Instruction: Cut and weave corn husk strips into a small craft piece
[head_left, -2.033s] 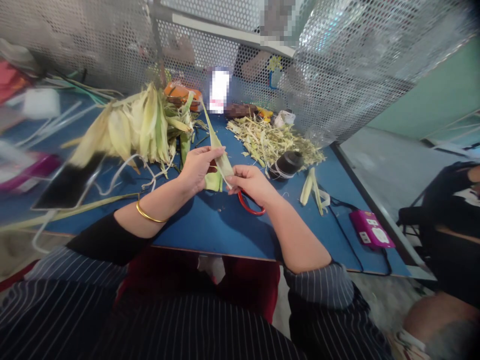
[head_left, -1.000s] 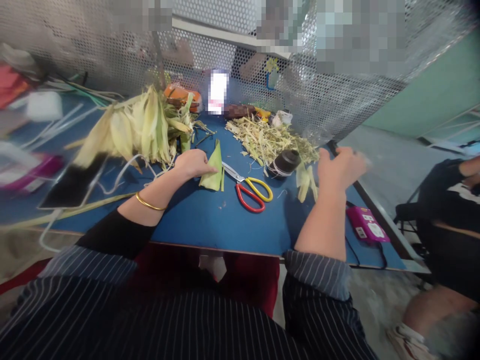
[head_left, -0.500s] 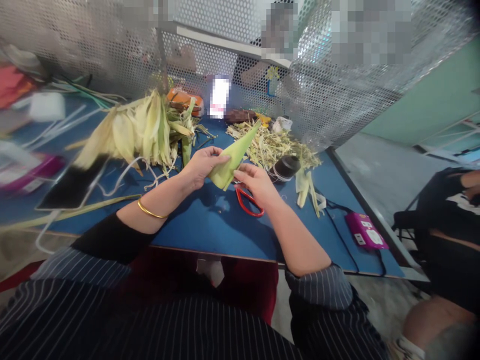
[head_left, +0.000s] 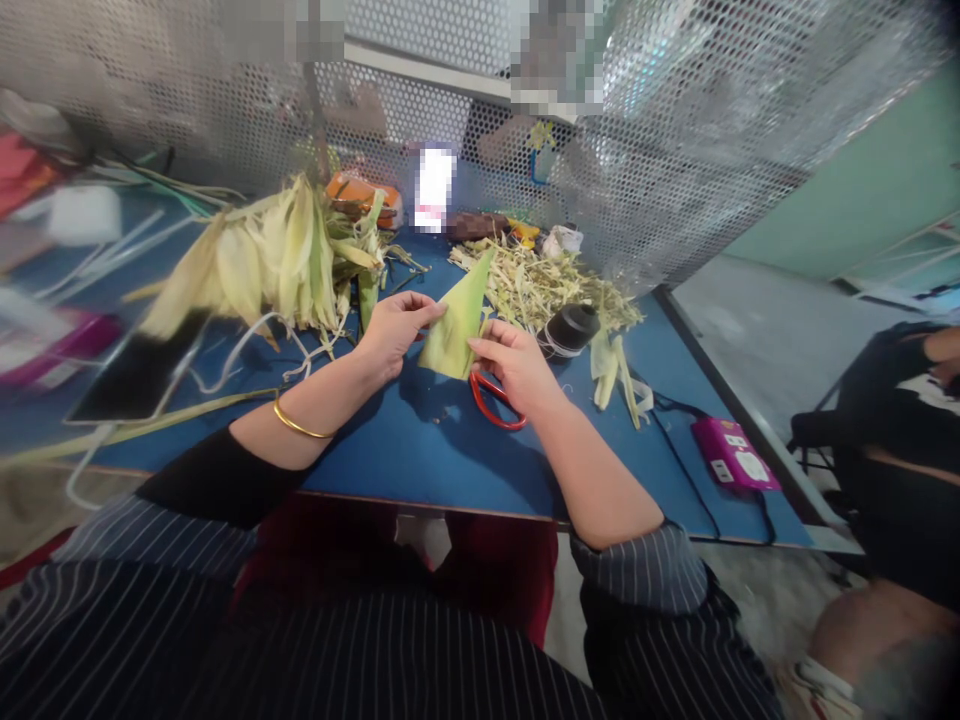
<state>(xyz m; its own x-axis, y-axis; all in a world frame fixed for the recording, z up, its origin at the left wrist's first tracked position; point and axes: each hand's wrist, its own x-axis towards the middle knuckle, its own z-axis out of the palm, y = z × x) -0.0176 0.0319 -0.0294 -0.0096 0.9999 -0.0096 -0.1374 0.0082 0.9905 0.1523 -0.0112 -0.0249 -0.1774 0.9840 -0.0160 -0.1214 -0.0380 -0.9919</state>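
A pale green corn husk [head_left: 459, 325], wide at the bottom and pointed at the top, is stretched between my hands above the blue table. My left hand [head_left: 399, 335] pinches its left edge between thumb and fingers. On the opposite edge, my right hand [head_left: 514, 365] grips the husk with its thumb in front. Red-handled scissors [head_left: 496, 408] lie on the table just below my right hand, their blades hidden. To the right of that hand is a black spool of thread [head_left: 571, 328]. Shredded husk strips [head_left: 551, 280] are heaped behind the hands.
A pile of whole corn husks [head_left: 277, 255] lies at the back left, near a dark tablet [head_left: 139, 370] and a white cord. A purple packet [head_left: 733, 453] sits at the right edge. Perforated metal mesh [head_left: 420, 100] borders the back. Another person [head_left: 892, 470] sits at the right.
The husk has been spread flatter and wider, and its tip now leans less to the right. My left fingers have shifted to its left edge. Both hands still hold it.
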